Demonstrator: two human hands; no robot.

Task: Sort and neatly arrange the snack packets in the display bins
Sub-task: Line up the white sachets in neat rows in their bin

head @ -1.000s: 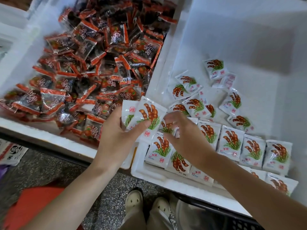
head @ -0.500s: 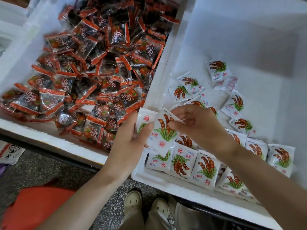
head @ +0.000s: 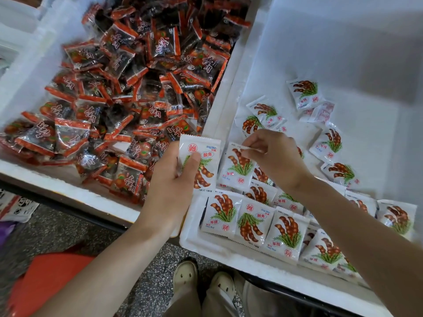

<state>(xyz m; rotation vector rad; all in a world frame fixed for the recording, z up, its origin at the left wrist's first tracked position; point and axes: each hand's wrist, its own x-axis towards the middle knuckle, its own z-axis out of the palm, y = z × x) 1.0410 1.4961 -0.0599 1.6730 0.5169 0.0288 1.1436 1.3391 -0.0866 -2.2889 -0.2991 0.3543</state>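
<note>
Two white foam bins stand side by side. The left bin [head: 27,72] is piled with red-and-black snack packets [head: 142,88]. The right bin [head: 231,255] holds white tamarind packets, with a neat row [head: 249,223] along its near edge and loose ones [head: 332,143] further back. My left hand [head: 169,186] grips an upright white packet [head: 203,156], thumb across its front, above the wall between the bins. My right hand [head: 272,156] pinches the top edge of another white packet [head: 235,168] just right of it, above the row.
My feet in pale shoes [head: 203,280] stand on speckled floor below the bins. A red object [head: 50,277] lies at the lower left. Another white foam edge [head: 13,21] shows at the far left. The back half of the right bin is bare.
Both hands have drifted right and slightly up. The packet that the two hands shared is now held by my left hand alone, and my right hand has pinched a separate packet.
</note>
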